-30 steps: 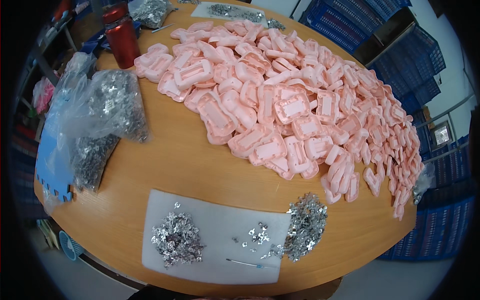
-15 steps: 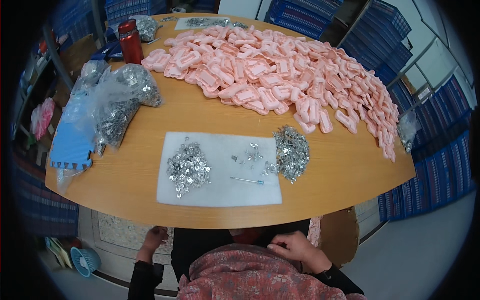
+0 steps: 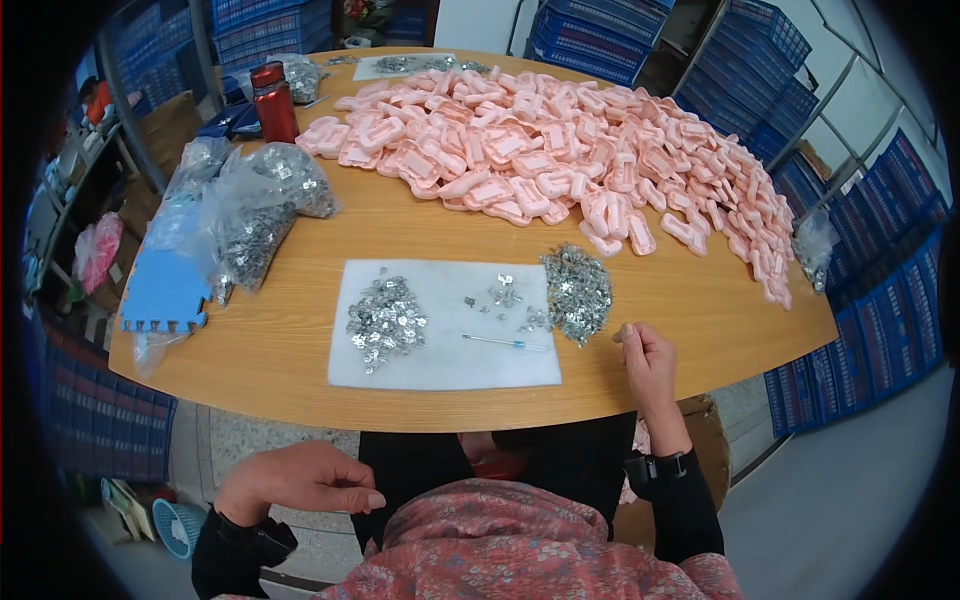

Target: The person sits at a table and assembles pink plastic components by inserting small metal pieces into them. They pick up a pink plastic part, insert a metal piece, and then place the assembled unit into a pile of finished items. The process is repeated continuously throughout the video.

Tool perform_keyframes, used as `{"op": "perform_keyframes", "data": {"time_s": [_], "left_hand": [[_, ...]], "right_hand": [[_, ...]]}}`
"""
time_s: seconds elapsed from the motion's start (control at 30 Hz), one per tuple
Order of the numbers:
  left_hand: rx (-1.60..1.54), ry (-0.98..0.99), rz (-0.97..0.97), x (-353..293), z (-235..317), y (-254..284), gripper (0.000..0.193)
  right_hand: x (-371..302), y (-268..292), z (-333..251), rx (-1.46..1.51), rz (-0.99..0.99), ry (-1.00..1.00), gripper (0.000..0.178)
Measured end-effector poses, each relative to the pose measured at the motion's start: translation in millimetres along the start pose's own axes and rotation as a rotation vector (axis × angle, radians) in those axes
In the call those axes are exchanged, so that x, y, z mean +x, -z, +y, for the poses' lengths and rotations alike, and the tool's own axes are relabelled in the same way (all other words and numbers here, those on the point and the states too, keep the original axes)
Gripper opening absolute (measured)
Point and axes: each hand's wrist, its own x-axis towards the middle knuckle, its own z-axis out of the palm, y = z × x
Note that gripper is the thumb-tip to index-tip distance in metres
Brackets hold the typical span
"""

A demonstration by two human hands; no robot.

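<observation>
right hand: the right hand (image 3: 648,352) had come up from the lap since half a second before and rested on the tabletop (image 3: 300,250) edge, fingers loosely curled, holding nothing that could be seen.
left hand: the left hand (image 3: 300,478) hung below the tabletop edge, over the lap, half closed and seemingly empty; it had risen a little from its earlier place.
nearest thing: the loose heap of small metal clips (image 3: 577,292) lay just beside the right hand, at the right end of the white foam mat (image 3: 440,360).
on the mat: a second clip pile (image 3: 385,320) sat toward the left, a few stray clips in the middle, and a thin blue-tipped pick (image 3: 497,342) near the front edge.
farther back: a broad spread of pink plastic shells (image 3: 560,150) covered the far half.
left side: clear bags of clips (image 3: 250,210), a blue foam tile (image 3: 165,295) and a red bottle (image 3: 274,102).
meaning: judging by the shift, the right hand seemed to be moving in on the clips.
</observation>
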Motion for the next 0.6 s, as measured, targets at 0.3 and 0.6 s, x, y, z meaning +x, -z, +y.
{"op": "perform_keyframes", "data": {"time_s": [0.3, 0.6], "left_hand": [[-0.057, -0.197, 0.531, 69.4, 75.0, 102.1, 0.023], [0.447, -0.147, 1.242, 237.0, 66.6, 198.9, 0.034]], "right_hand": [[-8.1, -5.4, 30.5, 0.095, 0.076, -0.047, 0.032], [-8.3, -3.9, 22.2, 0.075, -0.022, 0.008, 0.023]]}}
